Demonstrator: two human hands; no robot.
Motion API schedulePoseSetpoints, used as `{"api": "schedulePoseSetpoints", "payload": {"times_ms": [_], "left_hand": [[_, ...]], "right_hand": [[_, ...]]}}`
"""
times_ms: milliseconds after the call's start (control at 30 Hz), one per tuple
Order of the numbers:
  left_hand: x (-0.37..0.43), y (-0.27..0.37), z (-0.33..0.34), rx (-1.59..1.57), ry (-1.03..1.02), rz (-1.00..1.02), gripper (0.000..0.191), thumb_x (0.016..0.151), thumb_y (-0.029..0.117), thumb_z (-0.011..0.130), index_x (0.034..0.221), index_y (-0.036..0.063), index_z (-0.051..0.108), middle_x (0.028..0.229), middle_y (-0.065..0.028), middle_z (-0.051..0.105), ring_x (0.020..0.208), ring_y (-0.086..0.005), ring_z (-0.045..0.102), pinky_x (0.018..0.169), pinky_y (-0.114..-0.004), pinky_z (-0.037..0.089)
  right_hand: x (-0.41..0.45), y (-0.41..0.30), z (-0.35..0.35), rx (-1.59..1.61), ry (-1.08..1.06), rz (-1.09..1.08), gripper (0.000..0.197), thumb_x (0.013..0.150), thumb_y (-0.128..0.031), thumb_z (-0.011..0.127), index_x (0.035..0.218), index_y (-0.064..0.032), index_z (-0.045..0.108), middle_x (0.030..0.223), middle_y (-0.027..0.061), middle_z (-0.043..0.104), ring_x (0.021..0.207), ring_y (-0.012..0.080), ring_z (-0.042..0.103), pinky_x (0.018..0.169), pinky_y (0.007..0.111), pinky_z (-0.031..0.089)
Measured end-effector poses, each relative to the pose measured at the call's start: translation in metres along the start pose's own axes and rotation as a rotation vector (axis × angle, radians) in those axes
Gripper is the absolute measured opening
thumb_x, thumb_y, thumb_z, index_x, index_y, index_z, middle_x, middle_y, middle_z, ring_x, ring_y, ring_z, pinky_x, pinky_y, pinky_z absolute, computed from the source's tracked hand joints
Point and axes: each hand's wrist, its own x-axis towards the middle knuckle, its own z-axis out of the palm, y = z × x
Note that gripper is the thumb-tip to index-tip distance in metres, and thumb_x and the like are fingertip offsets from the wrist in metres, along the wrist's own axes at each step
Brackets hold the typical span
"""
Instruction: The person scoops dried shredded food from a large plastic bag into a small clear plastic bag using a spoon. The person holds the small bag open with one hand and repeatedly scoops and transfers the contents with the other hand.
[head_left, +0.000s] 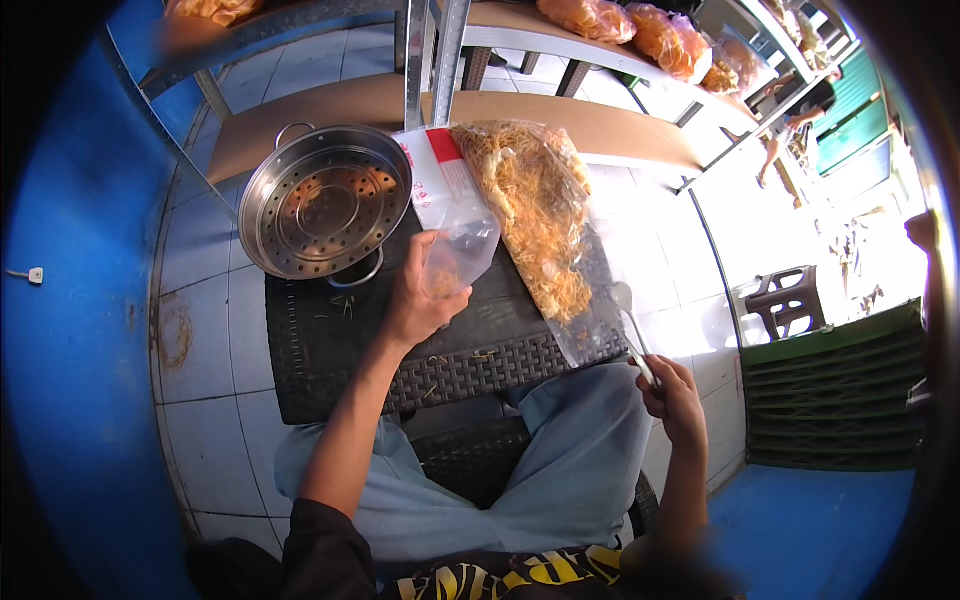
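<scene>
My left hand (420, 300) grips a small clear plastic bag (469, 251), its mouth spread wide; a little orange-brown food shows at its bottom. In my right hand (675, 394) is a metal spoon (634, 322), held by the handle off the table's right edge, its bowl pointing away from me. Between the hands lies a large clear bag (536, 210) of shredded, fried-looking orange-brown food with paler pieces. A white plastic packet (435, 176) with red print rests beside it, partly behind the small bag. All of these are at a black woven-pattern table (480, 375).
A perforated steel steamer pan (326, 202) with loop handles stands at the table's far left. Beyond are metal shelves (315, 120) carrying bags of orange food (667, 45). To the right are a brown plastic chair (787, 300) and a dark green slatted barrier (832, 390). Someone (806, 109) is outside.
</scene>
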Motion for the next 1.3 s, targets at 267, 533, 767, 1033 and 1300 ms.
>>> {"api": "schedulePoseSetpoints", "payload": {"times_ms": [267,533,767,1033,1300], "left_hand": [[-0.001,0.009,-0.005,0.015,0.000,-0.029,0.067,0.075,0.005,0.082,0.133,0.0056,0.049,0.105,-0.0058,0.054,0.103,-0.0179,0.057,0.095,-0.035,0.047],[0.000,0.009,-0.005,0.010,-0.002,0.017,0.067,0.074,0.003,0.081,0.133,0.0054,0.049,0.101,-0.0053,0.054,0.098,-0.0156,0.056,0.094,-0.033,0.045],[0.001,0.004,-0.004,0.051,0.010,0.061,0.067,0.075,0.002,0.081,0.134,0.0045,0.049,0.101,-0.0043,0.054,0.098,-0.0151,0.055,0.095,-0.031,0.044],[0.001,0.003,-0.007,0.055,0.017,0.064,0.068,0.075,0.001,0.080,0.135,0.0048,0.048,0.101,-0.0043,0.054,0.099,-0.0142,0.055,0.096,-0.030,0.043],[0.000,0.003,-0.006,0.047,0.013,0.054,0.069,0.075,0.001,0.081,0.136,0.0063,0.048,0.101,-0.0043,0.054,0.099,-0.0143,0.056,0.094,-0.031,0.046]], "right_hand": [[0.071,0.004,0.057,-0.237,0.079,-0.289,0.031,0.105,-0.029,0.060,0.109,0.0001,0.068,0.080,0.0016,0.065,0.057,0.0065,0.051,0.052,0.022,0.040],[0.124,-0.014,0.087,-0.811,0.396,-0.599,0.038,0.099,-0.030,0.065,0.118,0.0025,0.067,0.097,0.0243,0.073,0.093,0.0399,0.071,0.084,0.047,0.054],[0.120,-0.020,0.104,-0.933,0.499,-0.738,0.028,0.098,-0.026,0.060,0.104,0.0003,0.067,0.088,0.0272,0.069,0.085,0.0483,0.066,0.078,0.056,0.051],[0.087,-0.023,0.089,-1.024,0.469,-0.604,0.022,0.095,-0.023,0.062,0.102,-0.0030,0.066,0.083,0.0221,0.070,0.082,0.0450,0.067,0.075,0.054,0.052],[0.112,-0.020,0.096,-0.969,0.442,-0.731,0.022,0.095,-0.022,0.062,0.106,-0.0031,0.067,0.087,0.0220,0.070,0.083,0.0446,0.067,0.076,0.054,0.052]]}}
